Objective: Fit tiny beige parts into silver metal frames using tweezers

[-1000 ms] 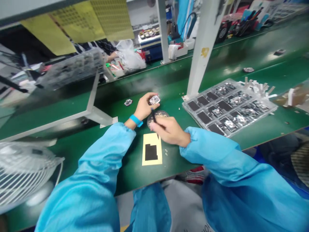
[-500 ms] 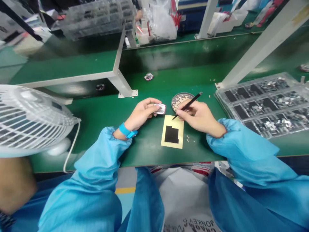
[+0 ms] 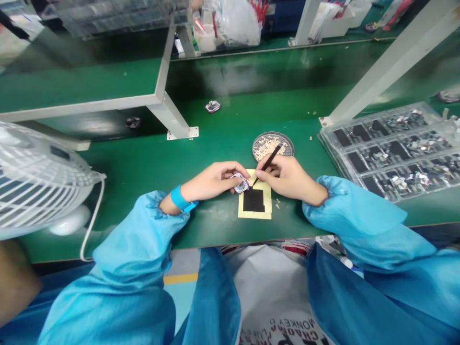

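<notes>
With fingers curled, the left hand (image 3: pixel 215 181) is pinching the little part (image 3: pixel 242 184), now nearer the black patch (image 3: pixel 253 201) on the yellow card (image 3: pixel 268 197), while the right hand (image 3: pixel 289 178) is gripping a pointed stick (image 3: pixel 272 157), so both are seemingly working closer together.

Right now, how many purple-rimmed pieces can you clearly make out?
2: one held piece in the left hand, one loose piece on the bench. Blurred things under the shelf and rightward might be others.
</notes>
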{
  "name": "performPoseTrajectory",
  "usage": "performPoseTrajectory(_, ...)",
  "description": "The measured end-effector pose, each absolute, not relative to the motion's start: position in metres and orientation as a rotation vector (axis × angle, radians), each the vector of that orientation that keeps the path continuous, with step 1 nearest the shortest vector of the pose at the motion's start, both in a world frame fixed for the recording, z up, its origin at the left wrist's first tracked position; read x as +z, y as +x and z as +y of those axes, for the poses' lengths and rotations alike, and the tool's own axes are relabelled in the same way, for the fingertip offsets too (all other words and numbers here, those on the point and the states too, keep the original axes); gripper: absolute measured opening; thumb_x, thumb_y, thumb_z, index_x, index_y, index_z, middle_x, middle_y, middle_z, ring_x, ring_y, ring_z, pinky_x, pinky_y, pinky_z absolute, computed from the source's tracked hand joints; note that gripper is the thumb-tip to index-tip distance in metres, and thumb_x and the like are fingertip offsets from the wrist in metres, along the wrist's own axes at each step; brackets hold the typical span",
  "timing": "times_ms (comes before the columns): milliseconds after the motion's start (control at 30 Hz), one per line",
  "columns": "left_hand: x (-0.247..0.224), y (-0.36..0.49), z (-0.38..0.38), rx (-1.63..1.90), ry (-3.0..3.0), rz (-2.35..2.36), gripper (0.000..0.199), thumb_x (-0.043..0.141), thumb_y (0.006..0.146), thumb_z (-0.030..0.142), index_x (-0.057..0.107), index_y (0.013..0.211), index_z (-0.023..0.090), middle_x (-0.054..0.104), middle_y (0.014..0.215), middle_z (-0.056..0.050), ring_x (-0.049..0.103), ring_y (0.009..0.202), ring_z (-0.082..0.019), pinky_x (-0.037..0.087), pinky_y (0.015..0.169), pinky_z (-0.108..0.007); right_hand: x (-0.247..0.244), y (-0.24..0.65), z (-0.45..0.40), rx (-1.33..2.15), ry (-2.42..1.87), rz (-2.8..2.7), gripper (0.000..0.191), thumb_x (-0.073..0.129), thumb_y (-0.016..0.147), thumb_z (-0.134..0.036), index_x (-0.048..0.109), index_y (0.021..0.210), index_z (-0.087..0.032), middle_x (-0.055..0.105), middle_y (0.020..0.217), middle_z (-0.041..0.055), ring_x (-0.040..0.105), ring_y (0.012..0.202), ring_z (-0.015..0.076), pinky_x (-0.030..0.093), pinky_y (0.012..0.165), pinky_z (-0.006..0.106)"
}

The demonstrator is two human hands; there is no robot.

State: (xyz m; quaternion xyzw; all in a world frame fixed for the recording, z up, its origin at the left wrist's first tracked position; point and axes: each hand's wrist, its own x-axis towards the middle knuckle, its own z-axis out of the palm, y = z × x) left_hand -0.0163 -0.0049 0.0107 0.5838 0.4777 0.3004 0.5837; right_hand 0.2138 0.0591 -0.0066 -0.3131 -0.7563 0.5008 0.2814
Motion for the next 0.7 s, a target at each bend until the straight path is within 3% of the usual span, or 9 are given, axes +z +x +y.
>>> performPoseTrajectory(167,0.006,-0.018,-0.006,0.633,1.543,1.178,0.027,0.064,0.091,0.028,0.072,0.117,0.023,0.077,0.108,-0.006,0.073,0.096,-0.02,0.059,0.085,-0.032,-0.007,0.213,0.06,1.342,-0.837,-2.036,0.016,0.072,0.087,-0.032,0.067,0.089,-0.017,0.068,0.072,0.001,0.065,0.064,0.0137,0.052,0.055,0.025)
performPoseTrajectory(367,-0.003,-0.008,-0.012,0.701,1.602,1.309,0.024,0.062,0.087,0.021,0.071,0.109,0.021,0.078,0.095,-0.005,0.074,0.085,-0.02,0.059,0.076,-0.032,-0.001,0.214,0.063,1.605,-0.744,-1.839,0.027,0.077,0.085,-0.04,0.061,0.089,-0.019,0.07,0.077,0.0014,0.072,0.069,0.0167,0.061,0.065,0.03)
performPoseTrajectory(600,-0.006,-0.008,-0.01,0.724,1.592,1.362,0.026,0.062,0.082,0.02,0.074,0.105,0.02,0.078,0.091,-0.004,0.073,0.079,-0.019,0.058,0.072,-0.03,0.007,0.219,0.057,0.985,-0.573,-2.1,0.011,0.072,0.092,-0.033,0.073,0.093,-0.022,0.076,0.094,0.0055,0.073,0.087,0.021,0.062,0.081,0.037)
performPoseTrajectory(700,-0.006,-0.008,-0.01,0.736,1.578,1.351,0.027,0.061,0.08,0.019,0.074,0.104,0.021,0.078,0.088,-0.003,0.072,0.076,-0.019,0.058,0.071,-0.029,0.005,0.219,0.055,0.911,-0.488,-2.172,0.008,0.069,0.094,-0.03,0.074,0.096,-0.023,0.078,0.096,0.006,0.074,0.092,0.0227,0.061,0.089,0.041)
